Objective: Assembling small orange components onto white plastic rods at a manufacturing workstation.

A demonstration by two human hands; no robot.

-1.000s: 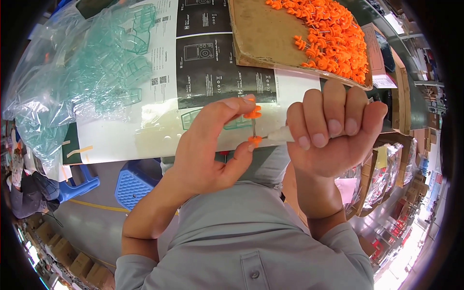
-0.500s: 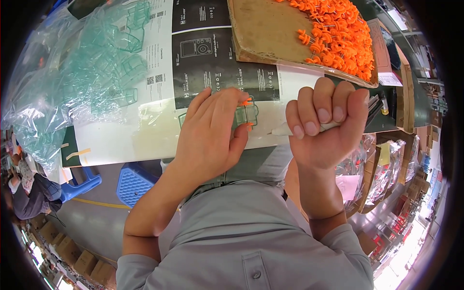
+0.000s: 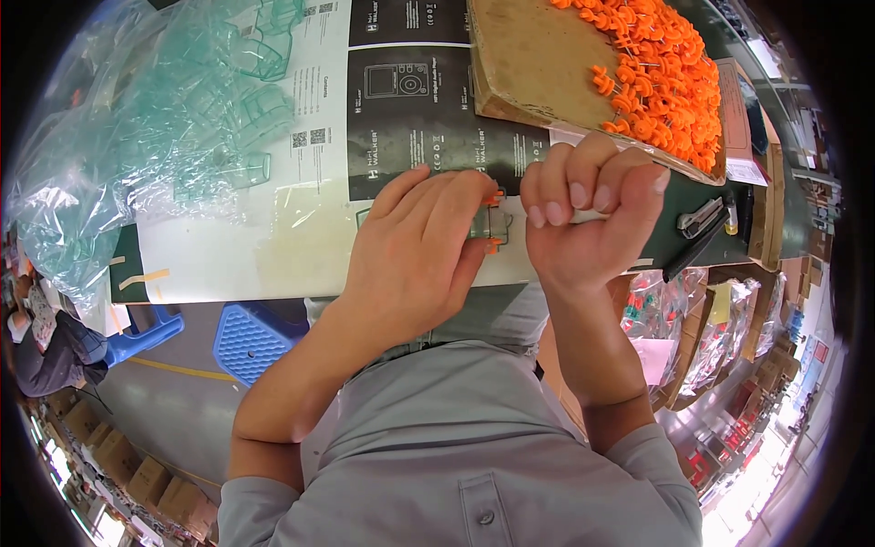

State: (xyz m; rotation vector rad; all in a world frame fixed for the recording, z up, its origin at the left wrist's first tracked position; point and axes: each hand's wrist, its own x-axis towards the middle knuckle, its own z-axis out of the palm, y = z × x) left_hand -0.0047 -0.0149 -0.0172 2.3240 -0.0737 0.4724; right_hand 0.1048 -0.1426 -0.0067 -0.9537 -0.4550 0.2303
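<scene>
My left hand (image 3: 410, 246) lies over a clear green plastic part (image 3: 503, 221) near the table's front edge, with thumb and fingertips pinching it. Small orange pieces (image 3: 493, 246) sit at both ends of a thin rod across that part, beside my fingertips. Most of the part is hidden under the hand. Just to the right, my right hand (image 3: 583, 237) is curled into a fist around a slim white tube (image 3: 588, 217). Only a sliver of the tube shows between fingers and palm; its pointed tip is out of sight.
A cardboard tray (image 3: 519, 68) holds a heap of orange wheel-like pieces (image 3: 665, 91) on metal pins. Clear green parts (image 3: 264, 109) lie in and around a plastic bag (image 3: 91, 182). A box cutter (image 3: 700, 219) rests at right. A blue stool (image 3: 251, 342) stands below the table.
The view has shifted, so the table things appear farther right. My right hand has come closer to the left and turned, hiding the tube's tip. My left hand still holds the green part.
</scene>
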